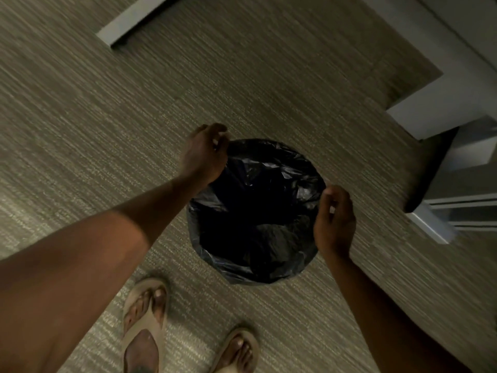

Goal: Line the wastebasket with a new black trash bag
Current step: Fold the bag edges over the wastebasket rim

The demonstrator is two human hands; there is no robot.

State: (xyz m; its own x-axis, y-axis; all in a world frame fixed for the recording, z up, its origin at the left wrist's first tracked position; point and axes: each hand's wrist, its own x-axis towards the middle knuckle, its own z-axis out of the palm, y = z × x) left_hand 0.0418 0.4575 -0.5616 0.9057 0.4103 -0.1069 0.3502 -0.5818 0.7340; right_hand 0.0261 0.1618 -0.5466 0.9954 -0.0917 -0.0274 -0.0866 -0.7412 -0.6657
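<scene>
A round wastebasket stands on the carpet below me, fully covered by a black trash bag (258, 211) whose crinkled edge is folded out over the rim. The basket itself is hidden under the plastic. My left hand (204, 154) pinches the bag's edge at the far left of the rim. At the right side of the rim, my right hand (334, 222) has its fingers curled around the bag's edge. The bag's inside is dark and hangs open.
Grey-beige carpet (107, 130) lies all around. My two feet in tan sandals (146, 324) stand just in front of the basket. White furniture and a wall base (443, 109) are at the right; a white furniture edge (131, 20) is at the top left.
</scene>
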